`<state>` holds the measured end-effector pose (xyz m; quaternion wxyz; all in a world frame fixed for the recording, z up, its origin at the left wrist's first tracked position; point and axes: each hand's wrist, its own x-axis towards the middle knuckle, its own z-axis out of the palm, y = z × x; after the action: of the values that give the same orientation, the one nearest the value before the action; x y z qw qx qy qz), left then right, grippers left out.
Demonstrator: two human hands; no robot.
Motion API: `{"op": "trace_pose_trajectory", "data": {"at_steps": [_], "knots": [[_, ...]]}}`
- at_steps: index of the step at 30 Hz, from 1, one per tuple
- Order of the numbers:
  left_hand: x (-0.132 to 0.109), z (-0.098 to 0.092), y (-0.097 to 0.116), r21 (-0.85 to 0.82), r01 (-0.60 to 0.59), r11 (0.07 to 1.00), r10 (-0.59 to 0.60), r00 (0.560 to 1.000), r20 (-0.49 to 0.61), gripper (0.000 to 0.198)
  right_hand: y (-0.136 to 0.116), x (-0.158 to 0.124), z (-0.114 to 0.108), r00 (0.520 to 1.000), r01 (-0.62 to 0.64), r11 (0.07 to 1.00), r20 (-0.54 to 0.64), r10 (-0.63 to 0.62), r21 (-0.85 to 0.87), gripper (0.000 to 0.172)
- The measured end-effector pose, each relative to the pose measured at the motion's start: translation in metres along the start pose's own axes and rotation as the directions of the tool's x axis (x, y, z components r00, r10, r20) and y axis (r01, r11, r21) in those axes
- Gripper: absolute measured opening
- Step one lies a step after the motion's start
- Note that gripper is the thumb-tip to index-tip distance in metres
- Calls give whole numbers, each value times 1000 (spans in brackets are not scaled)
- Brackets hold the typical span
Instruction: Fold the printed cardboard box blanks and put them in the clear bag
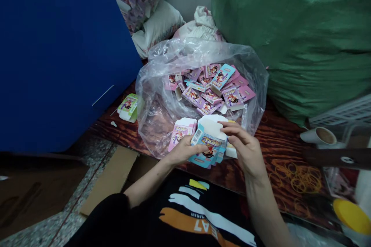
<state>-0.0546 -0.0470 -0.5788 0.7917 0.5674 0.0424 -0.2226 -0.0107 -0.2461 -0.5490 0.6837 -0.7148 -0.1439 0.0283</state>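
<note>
Head view: a blue panel (58, 58) and a green woven sack (298, 34) flank a clear plastic bag (199, 56) lying open on a wood-grain tabletop (278, 139), and inside it sits a loose heap of pink printed cartons (208, 88). At the bag's front edge, the left hand (185, 150) grips a stack of flat cartons (207, 146) with curled fingers, while the right hand (243, 146) holds its white flap (213, 127) — fingers bent closed over the top.

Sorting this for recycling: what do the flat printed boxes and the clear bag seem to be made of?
The flat boxes look like printed paperboard: glossy outside, plain white on the inner flaps. The bag looks like thin clear plastic, probably polyethylene, given its crinkled shine.
</note>
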Motion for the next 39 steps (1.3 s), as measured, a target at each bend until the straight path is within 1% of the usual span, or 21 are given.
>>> {"op": "trace_pose_trajectory", "data": {"at_steps": [1,4,6,7,9,11,13,15,17,18,19,21,22,23,24,26,28,30,32,37,39], "knots": [[1,-1,-3,-10,-5,1000,5,1000,-7,59,5,-3,2,999,-26,1000,-22,26,2,21],[5,0,-9,-56,-7,998,7,1000,2,71,11,-9,10,997,-80,996,-11,79,-32,20],[7,2,-9,-62,-37,997,37,999,2,76,11,-10,14,998,-58,996,-18,57,-70,15],[7,4,-9,-44,-73,996,73,997,-11,76,10,-10,16,999,-34,994,-45,29,-100,14],[7,7,-6,11,-173,985,173,981,-91,69,7,-8,19,992,12,984,-120,-34,-178,14],[4,10,-4,63,-256,965,264,944,-198,57,5,-6,20,981,34,971,-177,-77,-235,14],[0,10,-3,104,-315,943,331,909,-253,48,3,-5,20,980,40,967,-181,-88,-253,15],[-4,7,-1,207,-365,908,407,887,-221,48,3,-6,21,984,35,967,-161,-77,-253,17],[-9,4,3,369,-417,831,488,864,-121,48,4,-7,22,982,18,969,-175,-63,-245,15],[-11,1,6,443,-440,781,516,854,-63,46,5,-8,22,979,5,974,-199,-51,-226,12],[-13,-1,9,499,-453,739,527,850,-9,44,6,-9,22,975,-14,980,-221,-30,-197,14],[-15,-6,16,542,-447,711,496,866,64,41,8,-9,19,977,-57,990,-213,28,-131,33],[-15,-9,19,543,-431,721,463,882,86,40,8,-8,17,983,-76,991,-177,56,-108,40],[-16,-10,21,541,-411,734,426,899,105,39,8,-7,15,989,-88,991,-130,74,-100,42],[-16,-11,23,539,-393,745,393,911,123,38,7,-6,12,993,-88,991,-85,79,-103,39],[-16,-12,23,528,-376,761,358,923,140,35,4,-3,6,999,-50,992,-22,47,-112,22],[-16,-10,22,492,-363,792,354,928,115,32,1,-1,4,999,-8,994,30,11,-108,10],[-16,-8,20,440,-346,829,347,934,83,32,-1,-1,6,997,-7,995,77,15,-101,10],[-17,-6,18,429,-324,843,324,943,75,35,-1,-2,10,996,-50,993,65,57,-104,16],[-19,-6,23,536,-280,796,279,957,85,43,3,1,17,978,-207,974,-19,207,-89,22],[-20,-6,25,552,-275,787,265,959,100,45,3,3,16,971,-238,968,-42,235,-79,24]]}}
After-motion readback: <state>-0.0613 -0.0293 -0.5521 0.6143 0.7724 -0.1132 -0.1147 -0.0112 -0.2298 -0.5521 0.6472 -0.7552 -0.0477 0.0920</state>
